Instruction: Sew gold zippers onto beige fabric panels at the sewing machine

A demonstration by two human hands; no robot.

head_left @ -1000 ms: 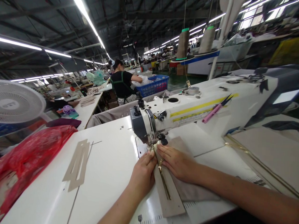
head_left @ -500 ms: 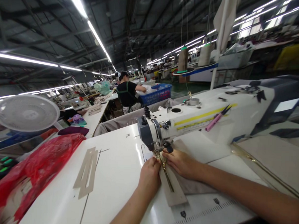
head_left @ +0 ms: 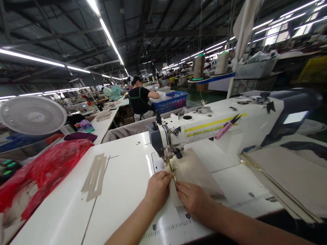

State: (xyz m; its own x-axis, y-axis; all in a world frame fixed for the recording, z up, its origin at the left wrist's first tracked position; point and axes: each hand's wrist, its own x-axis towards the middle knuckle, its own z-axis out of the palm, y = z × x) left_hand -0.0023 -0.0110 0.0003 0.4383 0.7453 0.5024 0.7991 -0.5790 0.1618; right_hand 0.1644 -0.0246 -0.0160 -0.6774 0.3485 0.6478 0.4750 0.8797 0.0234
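A beige fabric piece (head_left: 195, 170) lies under the head of a white sewing machine (head_left: 176, 132). Along its left side runs a gold zipper (head_left: 174, 170), its far end close to the needle area. My left hand (head_left: 159, 189) is closed on the strip at the zipper's left edge, fingertips pinched. On the other side, my right hand (head_left: 191, 197) grips the same strip a little nearer to me, with its fingers bent together. Fingers hide part of the zipper, and the needle point is too small to make out.
Beige cut-out frames (head_left: 95, 177) lie left on the white table (head_left: 123, 192). A red plastic bag (head_left: 57, 169) and a fan (head_left: 32, 114) stand further left. More zippered fabric (head_left: 287, 173) is stacked at right. Pink thread snips (head_left: 227, 127) rest on the machine. A co-worker (head_left: 139, 98) sits ahead.
My right hand has moved from beside the presser foot back toward me, onto the strip's near part. More beige fabric now shows right of the needle. The view has shifted slightly.
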